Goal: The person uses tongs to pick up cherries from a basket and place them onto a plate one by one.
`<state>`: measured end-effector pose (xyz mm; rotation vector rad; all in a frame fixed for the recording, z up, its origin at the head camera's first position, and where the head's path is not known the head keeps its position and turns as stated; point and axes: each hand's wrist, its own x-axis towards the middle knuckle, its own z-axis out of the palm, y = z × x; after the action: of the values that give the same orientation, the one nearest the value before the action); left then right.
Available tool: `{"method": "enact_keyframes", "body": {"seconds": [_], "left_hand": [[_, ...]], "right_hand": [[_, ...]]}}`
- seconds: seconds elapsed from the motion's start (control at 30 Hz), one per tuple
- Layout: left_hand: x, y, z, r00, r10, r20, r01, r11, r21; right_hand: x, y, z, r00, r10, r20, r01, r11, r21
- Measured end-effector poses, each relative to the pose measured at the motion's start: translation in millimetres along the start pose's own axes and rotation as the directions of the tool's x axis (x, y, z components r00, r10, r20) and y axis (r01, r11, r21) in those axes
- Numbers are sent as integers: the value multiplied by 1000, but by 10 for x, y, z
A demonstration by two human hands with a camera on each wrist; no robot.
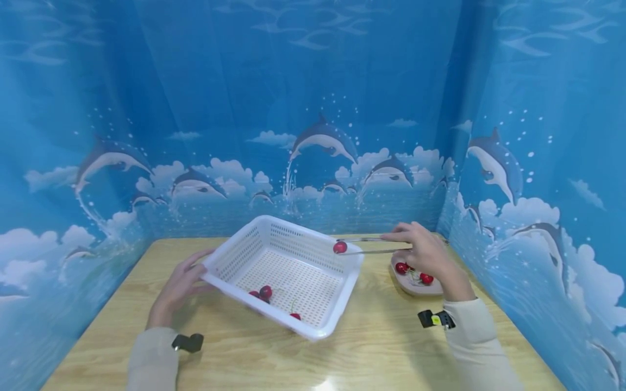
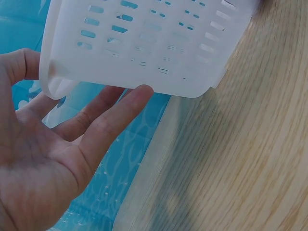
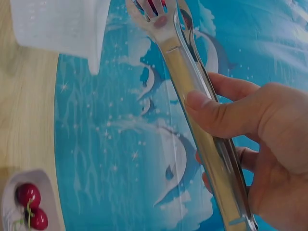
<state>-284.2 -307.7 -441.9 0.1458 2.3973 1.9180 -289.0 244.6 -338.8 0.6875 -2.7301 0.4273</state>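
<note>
- Blue curtain (image 1: 313,70) printed with dolphins and clouds stands behind the basket and to both sides of it.
- Pale wood-grain worktop (image 1: 235,358) spreads beneath and around the basket.
- White basket (image 1: 222,278), slotted on its walls and perforated on its floor, sits at an angle; whether it rests flat cannot be told.
- Left hand (image 1: 178,285): its grip is at the basket's left end, digits on both sides of the rim, holding it.
- Right hand (image 1: 423,247): off the basket's right end, its grip is closed on metal tongs (image 3: 214,163), one tip forked, the other spoon-like.
- Red cherry (image 1: 339,247): pinched between those tips at the basket's far right corner; its height there cannot be told.
- More cherries (image 1: 265,292) lie inside the basket along its near wall, which partly hides some.
- Pale bowl (image 1: 420,292), right of the basket, holds further cherries, some with green stems.
- Black devices (image 1: 188,342) sit at both wrists, nearer the person than the basket.
</note>
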Motion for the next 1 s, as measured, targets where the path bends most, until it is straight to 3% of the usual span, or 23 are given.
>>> {"method": "enact_keyframes", "body": {"seconds": [0.17, 0.7, 1.0], "left_hand": [[3, -12, -1, 1000, 2, 5, -2, 1000, -4], [-10, 0, 4, 1000, -5, -1, 5, 1000, -16], [-5, -13, -1, 1000, 3, -15, -3, 1000, -12]], "right_hand": [[-134, 124, -50, 999, 42, 1, -42, 999, -23], [-555, 646, -170, 997, 67, -28, -67, 998, 11], [-754, 885, -195, 985, 172, 18, -172, 985, -25]]}}
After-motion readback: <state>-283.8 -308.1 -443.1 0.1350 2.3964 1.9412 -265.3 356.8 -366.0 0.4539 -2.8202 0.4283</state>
